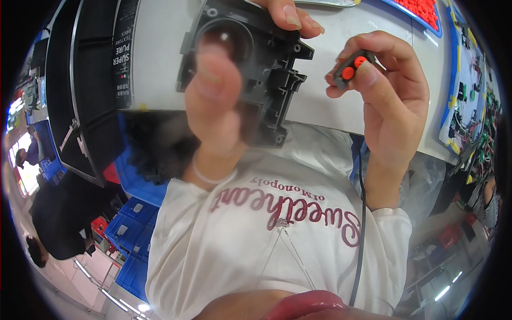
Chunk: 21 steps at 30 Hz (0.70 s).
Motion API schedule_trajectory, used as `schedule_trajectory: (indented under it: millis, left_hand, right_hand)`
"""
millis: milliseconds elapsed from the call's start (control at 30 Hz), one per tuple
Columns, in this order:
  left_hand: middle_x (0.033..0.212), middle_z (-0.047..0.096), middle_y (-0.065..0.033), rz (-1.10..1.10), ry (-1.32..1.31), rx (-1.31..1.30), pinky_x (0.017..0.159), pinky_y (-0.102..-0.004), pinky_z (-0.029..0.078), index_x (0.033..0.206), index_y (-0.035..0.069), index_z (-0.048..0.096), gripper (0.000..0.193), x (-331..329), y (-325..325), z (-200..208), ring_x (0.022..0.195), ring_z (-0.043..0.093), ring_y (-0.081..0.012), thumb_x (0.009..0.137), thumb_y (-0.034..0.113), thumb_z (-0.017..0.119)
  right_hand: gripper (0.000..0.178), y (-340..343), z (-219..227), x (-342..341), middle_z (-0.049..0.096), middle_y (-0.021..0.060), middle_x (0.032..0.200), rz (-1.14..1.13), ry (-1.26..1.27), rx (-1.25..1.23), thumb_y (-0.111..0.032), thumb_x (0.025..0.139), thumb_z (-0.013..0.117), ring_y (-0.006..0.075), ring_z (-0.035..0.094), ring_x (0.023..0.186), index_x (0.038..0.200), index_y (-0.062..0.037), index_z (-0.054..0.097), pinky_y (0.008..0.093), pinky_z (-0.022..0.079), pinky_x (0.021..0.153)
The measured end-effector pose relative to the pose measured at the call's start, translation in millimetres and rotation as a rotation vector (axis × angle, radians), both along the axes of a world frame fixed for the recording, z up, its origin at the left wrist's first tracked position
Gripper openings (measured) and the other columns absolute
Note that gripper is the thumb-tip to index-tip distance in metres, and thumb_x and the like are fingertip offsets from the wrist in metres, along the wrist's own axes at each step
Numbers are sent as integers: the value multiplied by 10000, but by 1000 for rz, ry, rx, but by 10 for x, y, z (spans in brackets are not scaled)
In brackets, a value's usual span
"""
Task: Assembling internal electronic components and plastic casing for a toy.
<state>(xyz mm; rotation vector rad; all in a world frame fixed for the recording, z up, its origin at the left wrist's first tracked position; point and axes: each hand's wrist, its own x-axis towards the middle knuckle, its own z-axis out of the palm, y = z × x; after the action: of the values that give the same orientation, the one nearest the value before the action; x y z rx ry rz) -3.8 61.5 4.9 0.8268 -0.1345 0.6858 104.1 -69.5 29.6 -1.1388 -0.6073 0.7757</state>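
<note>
1. In the head view, a small dark part with two orange-red caps (349,72) is held up by the right hand (392,88); the grip is pinched narrow, thumb against fingers.
2. A larger dark housing (269,61) is seen to the left of that grip, with its slotted edge turned toward the part. An open gap is left between the two (no contact can be made out), and white surface (314,106) is seen through it.
3. The long axis of the small part is slanted from lower left to upper right; the slotted edge is tilted the same way, only more steeply.
4. The left hand (216,101) is the nearer one to the housing, its thumb blurred in front of the recessed side. Whether its grip is closed on anything cannot be told.
5. The upper edge of the housing is overlapped by fingertips (292,18) (whose they are cannot be told).
6. Small red pieces (418,12) are heaped at the upper right, well apart from both hands.
</note>
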Motion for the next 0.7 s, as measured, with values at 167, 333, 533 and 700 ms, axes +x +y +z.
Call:
schedule_trajectory:
  millis: [167,333,533,700]
  left_hand:
    - [1156,440,-137,-87,-168,109,1017,-456,305,1342,45,337,863,52,23,25,1096,414,-327,775,665,534]
    - [1151,442,-149,-125,-248,146,1019,-469,306,1347,25,322,876,41,64,-19,1089,423,-342,783,664,523]
    - [1137,439,-160,-100,-258,193,1015,-486,308,1356,5,291,925,-13,129,6,1078,428,-354,771,686,514]
    - [1126,435,-158,-86,-236,179,1013,-480,308,1328,-8,311,843,-24,78,25,1079,427,-357,797,600,552]
  right_hand:
    - [244,-8,-15,-60,606,177,907,-6,-279,6,24,818,613,214,626,777,1033,108,532,292,548,652]
    - [282,20,-86,58,619,192,880,-52,-833,114,60,739,676,220,631,719,987,107,551,286,540,627]
    - [269,95,59,159,626,192,787,-5,-1193,239,18,652,731,222,610,647,872,90,593,272,504,560]
    - [276,122,-28,206,625,186,776,-2,-1252,319,19,614,742,212,602,621,845,89,609,254,488,523]
